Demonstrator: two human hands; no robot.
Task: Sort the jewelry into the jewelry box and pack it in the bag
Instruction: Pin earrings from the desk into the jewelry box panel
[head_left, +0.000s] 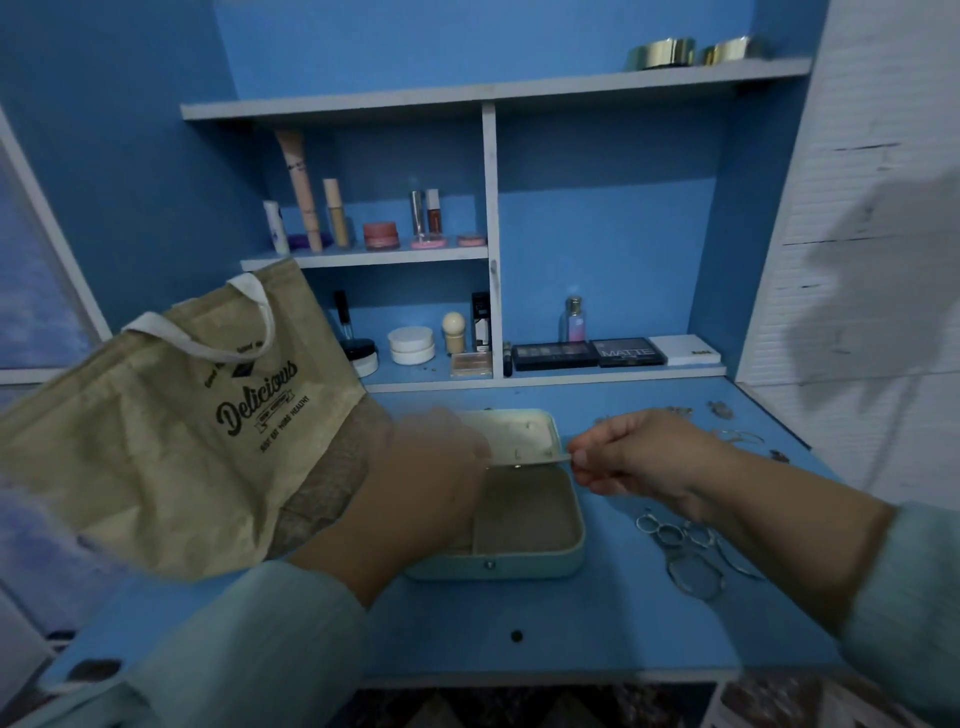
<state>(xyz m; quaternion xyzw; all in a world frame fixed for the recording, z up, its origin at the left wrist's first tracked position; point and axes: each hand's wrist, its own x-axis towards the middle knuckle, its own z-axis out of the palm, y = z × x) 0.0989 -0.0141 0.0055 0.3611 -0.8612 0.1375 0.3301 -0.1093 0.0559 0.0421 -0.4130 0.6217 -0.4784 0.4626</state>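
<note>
Pale green sleeves (249, 649) at the lower corners, both cut off by the frame edge. Left hand (415, 499) at centre, blurred, reaching into the open jewelry box (524, 564) and hiding its left compartments; grip state impossible to tell, fingertips lost in blur against the lid. Right hand (639, 457) just right of centre, pinching the right corner of the raised lid (519, 434) between thumb and curled fingers. Box resting on the blue counter (571, 634), mid-frame. Brown paper bag (171, 426) printed "Delicious" at left, touching the box's left side, lower edge partly behind the left arm. Silver rings and hoops (691, 556) on the counter at lower right, partly under the right forearm. More small jewelry pieces (737, 431) at right, too dim to identify. Cosmetics (405, 228) on shelves above.
</note>
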